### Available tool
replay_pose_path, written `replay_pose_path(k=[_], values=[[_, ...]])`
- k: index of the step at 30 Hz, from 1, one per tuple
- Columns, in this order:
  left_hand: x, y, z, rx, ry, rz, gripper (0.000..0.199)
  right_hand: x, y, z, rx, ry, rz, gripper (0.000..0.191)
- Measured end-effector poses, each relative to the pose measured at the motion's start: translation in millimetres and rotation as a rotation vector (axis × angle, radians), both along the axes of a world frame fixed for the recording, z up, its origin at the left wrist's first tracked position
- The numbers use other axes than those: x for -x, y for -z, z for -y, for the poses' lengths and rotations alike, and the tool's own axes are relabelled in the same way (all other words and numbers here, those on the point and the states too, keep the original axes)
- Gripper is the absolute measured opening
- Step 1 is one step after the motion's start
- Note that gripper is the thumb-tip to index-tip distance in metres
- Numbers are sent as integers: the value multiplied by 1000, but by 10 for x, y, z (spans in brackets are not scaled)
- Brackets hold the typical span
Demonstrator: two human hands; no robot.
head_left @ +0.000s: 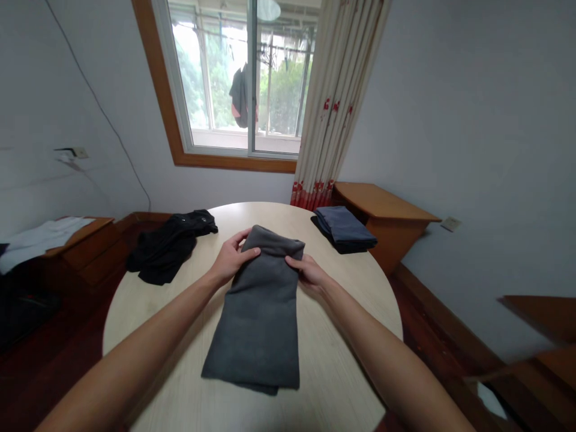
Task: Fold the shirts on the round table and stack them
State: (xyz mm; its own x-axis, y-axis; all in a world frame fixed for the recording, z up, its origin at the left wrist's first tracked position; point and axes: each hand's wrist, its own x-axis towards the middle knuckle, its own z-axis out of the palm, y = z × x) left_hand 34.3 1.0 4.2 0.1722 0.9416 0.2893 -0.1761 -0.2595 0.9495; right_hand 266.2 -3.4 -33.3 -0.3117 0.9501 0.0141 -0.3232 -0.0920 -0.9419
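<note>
A dark grey folded garment [263,318], perhaps a pair of trousers, lies lengthwise on the round table [346,348]. Its far end is lifted a little off the surface. My left hand [231,257] grips the far left edge, thumb on top and fingers behind the cloth. On the opposite edge, my right hand [310,270] pinches the fabric with its thumb on top; its other fingers are partly hidden underneath. The near end of the garment rests flat, with a lower layer sticking out slightly.
Crumpled black clothing [168,246] lies at the table's left edge. Folded blue-grey and black garments [344,228] are stacked at the far right. A wooden cabinet [382,201] stands behind them, beside a curtain [339,96]. White cloth [42,240] covers a low cabinet at left.
</note>
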Motion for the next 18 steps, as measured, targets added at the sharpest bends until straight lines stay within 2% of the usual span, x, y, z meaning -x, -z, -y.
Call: replay_pose_path(k=[2, 4, 7, 10, 11, 13, 16, 18], values=[[-57, 107, 62, 52, 15, -20, 87, -123, -66, 9, -87, 129, 0, 57], [-136, 289, 154, 172, 98, -42, 92, -330, -144, 9, -170, 283, 27, 57], [-338, 553, 316, 312, 306, -51, 86, -752, -272, -12, -267, 489, 66, 58], [-691, 646, 382, 353, 496, -12, 74, -1214, -452, -121, -380, 612, 117, 58], [-846, 629, 358, 343, 528, 11, 73, -1365, -543, -195, -424, 642, 152, 58], [-1208, 532, 226, 279, 514, 41, 72, -1659, -798, -421, -527, 699, 254, 58], [-1851, 274, -148, 169, 388, 31, 64, -2073, -1346, -919, -700, 790, 475, 61], [-2297, 82, -444, 149, 318, 97, 62, -2292, -1719, -1273, -742, 922, 736, 61]])
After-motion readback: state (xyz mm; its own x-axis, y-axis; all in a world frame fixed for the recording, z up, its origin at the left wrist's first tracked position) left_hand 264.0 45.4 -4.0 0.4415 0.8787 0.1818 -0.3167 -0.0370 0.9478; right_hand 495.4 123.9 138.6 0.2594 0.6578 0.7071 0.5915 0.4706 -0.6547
